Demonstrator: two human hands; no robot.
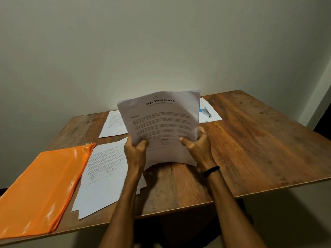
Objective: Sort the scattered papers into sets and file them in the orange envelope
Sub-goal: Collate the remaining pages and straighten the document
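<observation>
both hands held a sheaf of papers (161,122) upright above the wooden table (259,140), its top page headed "sample financial statement". the left hand (135,151) gripped the lower left edge, thumb on the front; the right hand (198,145) gripped the lower right edge, a black band (211,171) on its wrist. the orange envelope (41,185) lay flat at the table's left, a loose pile of sheets (103,172) just beside it. two more sheets lay by the wall, a stapler (206,112) on the right one.

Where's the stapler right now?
Head view: the blue stapler lies on a white sheet at the far side of the table, right of the held-up papers.
</observation>
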